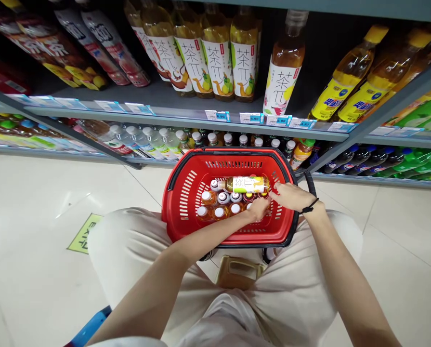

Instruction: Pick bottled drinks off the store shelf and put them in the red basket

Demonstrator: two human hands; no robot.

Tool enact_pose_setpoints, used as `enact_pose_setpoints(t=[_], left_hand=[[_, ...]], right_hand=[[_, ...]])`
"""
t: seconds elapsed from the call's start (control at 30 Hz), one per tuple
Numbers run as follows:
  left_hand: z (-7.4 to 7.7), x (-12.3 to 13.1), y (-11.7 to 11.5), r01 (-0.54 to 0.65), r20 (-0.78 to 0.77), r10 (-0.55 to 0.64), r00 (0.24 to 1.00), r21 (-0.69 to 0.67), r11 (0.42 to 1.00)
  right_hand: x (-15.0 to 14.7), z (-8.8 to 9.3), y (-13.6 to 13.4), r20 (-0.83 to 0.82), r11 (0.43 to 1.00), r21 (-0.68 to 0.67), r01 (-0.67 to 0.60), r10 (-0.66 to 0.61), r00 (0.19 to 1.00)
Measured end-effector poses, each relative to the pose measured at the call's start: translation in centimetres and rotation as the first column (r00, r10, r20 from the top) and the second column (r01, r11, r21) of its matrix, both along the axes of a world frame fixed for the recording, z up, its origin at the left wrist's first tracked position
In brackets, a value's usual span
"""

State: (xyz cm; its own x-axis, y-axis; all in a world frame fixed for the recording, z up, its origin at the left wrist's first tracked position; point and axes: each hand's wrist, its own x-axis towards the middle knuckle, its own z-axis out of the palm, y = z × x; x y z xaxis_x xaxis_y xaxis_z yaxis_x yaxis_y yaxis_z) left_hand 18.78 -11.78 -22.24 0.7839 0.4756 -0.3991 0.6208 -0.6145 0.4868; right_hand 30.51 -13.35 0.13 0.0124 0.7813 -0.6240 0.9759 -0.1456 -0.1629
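A red shopping basket (pixel 166 212) with black edging stands between my knees. Inside it, several bottles with white or dark caps (pixel 219 212) stand upright in rows. A tea bottle (pixel 247 184) with a white label lies on its side across them, its cap to the left. My left hand (pixel 259 209) reaches down into the basket's right part with fingers curled over the bottle tops; what they grip is hidden. My right hand (pixel 293 196), with a black band at the wrist, reaches over the right rim, thumb and fingers apart beside the base of the lying bottle.
A shelf (pixel 164 110) of bottled drinks runs across in front, with price tags (pixel 217 116) along its edge. A single tea bottle (pixel 282 77) stands near the shelf front. Lower rows of bottles (pixel 157 140) sit behind the basket. A yellow-green exit sign (pixel 85 234) marks the floor at left.
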Motion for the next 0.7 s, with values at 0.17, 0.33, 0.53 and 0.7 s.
enact_pose_setpoints(t=[0.17, 0.33, 0.53, 0.7], left_hand=[[-0.5, -0.2, -0.3, 0.027, -0.008, -0.027, 1.000, -0.010, 1.000], [0.3, -0.4, -0.2, 0.031, 0.038, -0.030, 0.999, -0.031, 0.999], [2.3, -1.0, 1.1, 0.009, 0.142, -0.004, 0.990, -0.039, 0.999], [5.8, -2.6, 3.2, -0.115, 0.301, 0.105, 0.948, 0.014, 0.993]], right_hand=[[-0.5, 0.1, 0.3, -0.008, 1.000, -0.016, -0.013, 0.013, 1.000], [-0.9, 0.3, 0.6, 0.007, 0.999, -0.040, -0.006, 0.007, 1.000], [-0.9, 0.2, 1.0, 0.045, 0.997, -0.063, 0.038, -0.036, 0.998], [-1.1, 0.6, 1.0, 0.075, 0.994, -0.088, 0.060, -0.054, 0.996]])
